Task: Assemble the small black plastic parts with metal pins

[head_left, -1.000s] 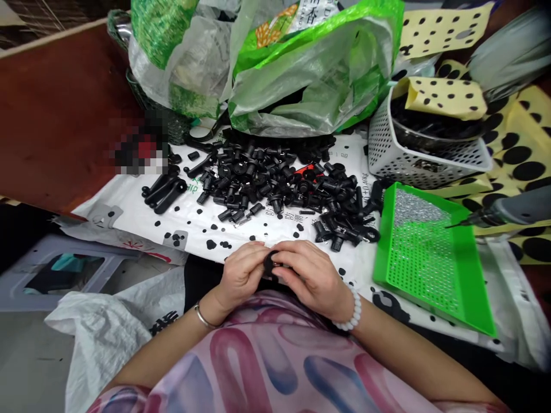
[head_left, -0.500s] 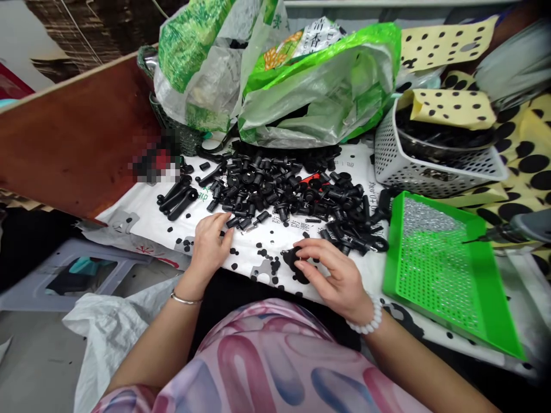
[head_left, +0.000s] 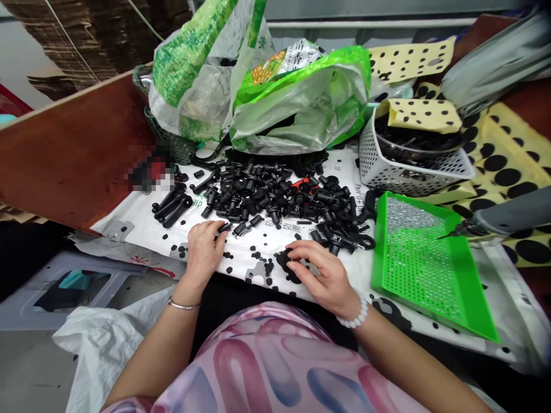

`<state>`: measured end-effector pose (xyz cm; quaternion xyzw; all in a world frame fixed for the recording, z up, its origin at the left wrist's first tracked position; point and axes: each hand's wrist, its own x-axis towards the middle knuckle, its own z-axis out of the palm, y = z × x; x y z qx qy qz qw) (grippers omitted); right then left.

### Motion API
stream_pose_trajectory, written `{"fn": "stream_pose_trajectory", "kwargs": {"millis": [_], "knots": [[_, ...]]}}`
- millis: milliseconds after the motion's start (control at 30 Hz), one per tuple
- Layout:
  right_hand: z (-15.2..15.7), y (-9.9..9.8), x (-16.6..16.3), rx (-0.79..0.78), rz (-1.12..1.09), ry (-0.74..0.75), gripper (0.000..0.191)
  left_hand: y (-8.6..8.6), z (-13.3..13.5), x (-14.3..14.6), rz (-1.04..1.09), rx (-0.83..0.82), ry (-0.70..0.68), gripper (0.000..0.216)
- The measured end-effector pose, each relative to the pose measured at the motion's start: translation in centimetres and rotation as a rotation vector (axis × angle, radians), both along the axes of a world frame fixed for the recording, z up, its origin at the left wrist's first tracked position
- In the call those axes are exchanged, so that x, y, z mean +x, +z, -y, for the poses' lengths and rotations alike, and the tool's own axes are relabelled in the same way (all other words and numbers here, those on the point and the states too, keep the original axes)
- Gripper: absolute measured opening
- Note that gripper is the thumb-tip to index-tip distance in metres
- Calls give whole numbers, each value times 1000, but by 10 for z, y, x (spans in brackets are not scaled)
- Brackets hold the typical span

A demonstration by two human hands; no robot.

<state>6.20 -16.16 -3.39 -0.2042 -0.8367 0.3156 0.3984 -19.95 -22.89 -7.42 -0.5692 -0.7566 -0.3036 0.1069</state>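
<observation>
My left hand is closed in a pinch on a small black plastic cylinder at the near edge of the pile. My right hand has its thumb and forefinger closed at a black round flat part, low over the white covering; something tiny and shiny shows between the fingertips, too small to name. Behind both hands spreads a heap of black plastic parts, many of them short cylinders with metal bits. Longer black handle-shaped pieces lie to the left of the heap.
On the right stands a green tray of small silvery screws, with a power screwdriver reaching over it. A white basket of black parts is behind. Green-and-white plastic bags stand at the back; a brown board borders the left.
My left hand has closed on a black cylinder from the pile's front edge. My right hand keeps its pinch at the round part. The whole view has shifted slightly.
</observation>
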Motion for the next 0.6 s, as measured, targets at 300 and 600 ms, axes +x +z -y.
{"fn": "stream_pose_trajectory", "kwargs": {"millis": [300,600], "knots": [[4,14,-5,3,-221,17,20,23,22,32,770,154,-223,29],[10,28,-13,133,-224,125,23,36,31,59,1019,-62,-508,22]]}}
